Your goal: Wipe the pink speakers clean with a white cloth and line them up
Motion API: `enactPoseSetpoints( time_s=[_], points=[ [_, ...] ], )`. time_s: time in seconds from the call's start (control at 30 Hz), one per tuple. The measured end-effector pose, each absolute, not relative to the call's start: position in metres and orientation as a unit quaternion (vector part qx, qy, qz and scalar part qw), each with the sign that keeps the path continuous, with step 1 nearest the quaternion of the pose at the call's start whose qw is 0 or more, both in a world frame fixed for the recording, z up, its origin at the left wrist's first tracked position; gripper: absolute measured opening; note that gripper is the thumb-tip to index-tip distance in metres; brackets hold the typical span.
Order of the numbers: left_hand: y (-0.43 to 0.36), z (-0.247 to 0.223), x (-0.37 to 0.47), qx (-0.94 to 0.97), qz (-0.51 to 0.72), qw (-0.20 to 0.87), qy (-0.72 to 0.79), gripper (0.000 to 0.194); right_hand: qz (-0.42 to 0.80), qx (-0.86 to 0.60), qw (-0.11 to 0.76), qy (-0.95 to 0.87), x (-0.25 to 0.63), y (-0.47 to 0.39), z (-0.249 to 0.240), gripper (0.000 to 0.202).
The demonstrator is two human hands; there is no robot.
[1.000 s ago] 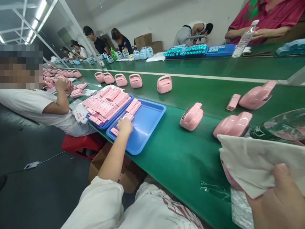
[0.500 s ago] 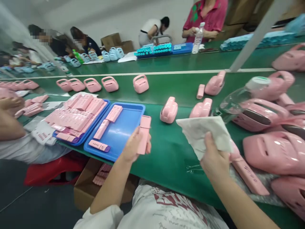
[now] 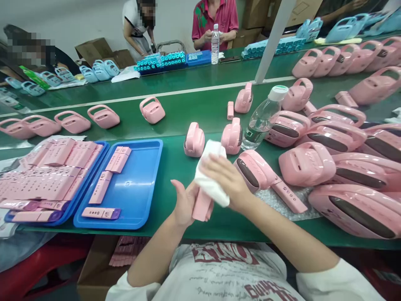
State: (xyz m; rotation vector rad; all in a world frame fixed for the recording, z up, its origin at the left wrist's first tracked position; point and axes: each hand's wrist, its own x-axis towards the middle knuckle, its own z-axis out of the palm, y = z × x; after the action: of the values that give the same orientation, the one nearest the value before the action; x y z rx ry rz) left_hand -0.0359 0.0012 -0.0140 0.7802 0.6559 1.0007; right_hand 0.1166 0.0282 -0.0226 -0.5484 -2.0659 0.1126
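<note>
- While both hands meet over the near part of the green surface (image 3: 169, 171), the pink block (image 3: 201, 207) sits right between them, in front of the person's shirt (image 3: 228, 267).
- Long axis, look at that: it runs from the near end away to the far side, leaning a little to the right, and its far part is hidden under the white cloth (image 3: 211, 148).
- Left hand (image 3: 184, 202) has the block, fingers round behind it with tips showing on its right side, thumb sticking out free towards the far left.
- Right hand (image 3: 224, 177) comes in from the right, fingers laid across the cloth, gripping it against the block's far part.
- So the left hand is nearer the bare near end, the right hand nearer the covered far end; the two are close together, with block and cloth between.
- Over to the left, well apart from the block, the blue tray (image 3: 134, 188) carries more pink bars (image 3: 100, 213), the nearest one lying left to right, the other two angled away.
- Out on the right, near the right forearm, there's a pink case (image 3: 255, 169) with a loose bar (image 3: 290, 194) beside it, and a water bottle (image 3: 260, 125) farther back.
- How firmly either hand presses, can't tell.
</note>
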Motion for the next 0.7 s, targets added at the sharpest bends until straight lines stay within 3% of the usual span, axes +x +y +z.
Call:
enactPoseSetpoints(
  time_s=[0.13,0.2,0.33,0.5,0.57,0.7],
  points=[
    [0.001,-0.013,-0.035,0.32,0.454,0.778,0.294,0.096,0.137,-0.171,0.468,-0.856,0.12,0.026,-0.025,0.036],
    [0.004,-0.009,-0.037,0.305,0.469,0.768,0.31,0.083,0.263,-0.192,0.481,-0.814,0.121,0.021,-0.031,0.03],
    [0.007,-0.004,-0.041,0.33,0.488,0.742,0.32,0.039,0.446,-0.396,0.586,-0.55,0.128,0.015,-0.03,0.046],
    [0.004,-0.008,-0.041,0.331,0.501,0.732,0.321,0.036,0.602,-0.468,0.605,-0.228,0.139,0.011,-0.005,0.05],
    [0.003,-0.01,-0.04,0.31,0.486,0.754,0.316,0.041,0.599,-0.474,0.615,-0.196,0.14,0.01,-0.001,0.052],
    [0.003,-0.011,-0.032,0.307,0.459,0.766,0.329,0.042,0.469,-0.505,0.676,-0.258,0.138,0.012,-0.008,0.04]
  ],
)
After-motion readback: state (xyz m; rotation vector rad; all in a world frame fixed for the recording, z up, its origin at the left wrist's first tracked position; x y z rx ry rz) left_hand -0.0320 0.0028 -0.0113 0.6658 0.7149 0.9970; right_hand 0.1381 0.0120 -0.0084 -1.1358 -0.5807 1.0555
